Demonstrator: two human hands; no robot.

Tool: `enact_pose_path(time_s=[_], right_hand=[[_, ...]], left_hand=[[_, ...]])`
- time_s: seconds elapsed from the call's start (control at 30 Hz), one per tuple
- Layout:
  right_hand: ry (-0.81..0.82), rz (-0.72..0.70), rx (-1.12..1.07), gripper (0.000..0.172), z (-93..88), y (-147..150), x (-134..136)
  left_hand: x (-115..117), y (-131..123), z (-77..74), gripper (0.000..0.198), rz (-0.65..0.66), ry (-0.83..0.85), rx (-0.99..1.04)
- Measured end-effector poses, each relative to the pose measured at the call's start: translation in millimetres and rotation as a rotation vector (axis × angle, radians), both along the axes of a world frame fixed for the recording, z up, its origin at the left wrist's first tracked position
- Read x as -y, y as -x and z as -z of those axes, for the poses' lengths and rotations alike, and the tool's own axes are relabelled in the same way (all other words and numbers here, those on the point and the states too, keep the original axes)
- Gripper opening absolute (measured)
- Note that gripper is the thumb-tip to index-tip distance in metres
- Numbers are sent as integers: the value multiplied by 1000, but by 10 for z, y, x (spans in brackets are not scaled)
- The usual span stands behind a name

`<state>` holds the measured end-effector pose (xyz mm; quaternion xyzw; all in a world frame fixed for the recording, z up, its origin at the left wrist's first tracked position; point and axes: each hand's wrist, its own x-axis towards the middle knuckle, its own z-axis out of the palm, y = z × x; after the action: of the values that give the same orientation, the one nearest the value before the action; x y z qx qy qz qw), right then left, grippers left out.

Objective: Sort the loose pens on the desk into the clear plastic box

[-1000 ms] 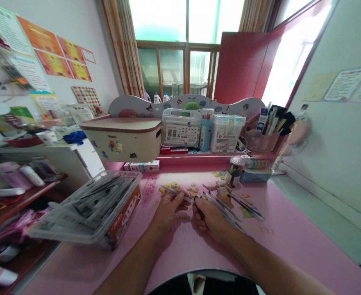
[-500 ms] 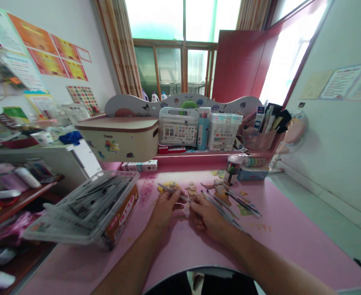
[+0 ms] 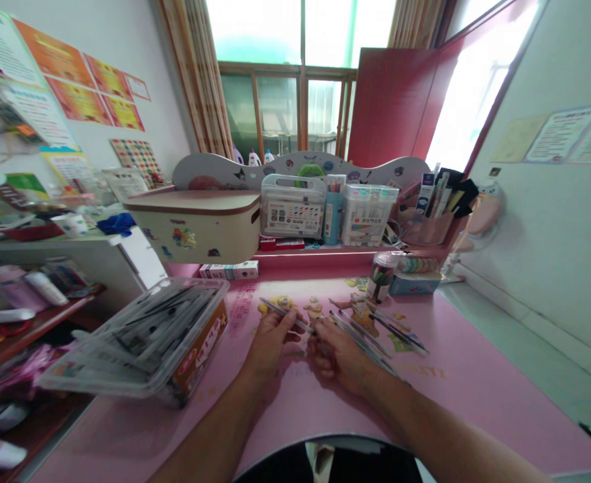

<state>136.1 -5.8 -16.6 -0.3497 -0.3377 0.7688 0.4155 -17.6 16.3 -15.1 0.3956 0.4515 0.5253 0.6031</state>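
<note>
A slim, clear pen (image 3: pixel 271 305) is held slantwise above the pink desk (image 3: pixel 295 409). My left hand (image 3: pixel 275 332) pinches it around the middle, and its far end sticks out to the upper left. At the pen's other end, my right hand (image 3: pixel 336 350) is closed with thumb and fingers pressed together, covering that tip. Several loose pens (image 3: pixel 396 330) lie on the desk just right of my right hand, partly behind it. Left of my hands, a clear plastic box (image 3: pixel 139 342) is heaped with many more pens.
A clear jar of pens (image 3: pixel 382 276) and a blue box (image 3: pixel 414 283) stand at the back right. On the raised shelf are a cream lidded bin (image 3: pixel 199 231), a marker case (image 3: pixel 292 209), a blue pencil holder (image 3: pixel 332 218) and a pink organizer (image 3: pixel 426 227). Left are cluttered shelves (image 3: pixel 38 318).
Both hands stay almost in place. My right fingers have shifted slightly at the pen's end, and the pen has moved a little. The loose pens look unchanged.
</note>
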Motion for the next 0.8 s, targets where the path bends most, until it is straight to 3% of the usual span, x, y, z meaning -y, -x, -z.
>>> enact_pose_path(time_s=[0.23, 0.5, 0.8], right_hand=[[-24, -37, 2, 34, 9, 0, 7], [-29, -13, 37, 36, 54, -12, -9], [-59, -5, 45, 33, 12, 4, 21]], left_hand=[[13, -17, -31, 37, -73, -61, -16], [25, -39, -60, 37, -56, -93, -27], [-10, -6, -69, 42, -234, -53, -35]])
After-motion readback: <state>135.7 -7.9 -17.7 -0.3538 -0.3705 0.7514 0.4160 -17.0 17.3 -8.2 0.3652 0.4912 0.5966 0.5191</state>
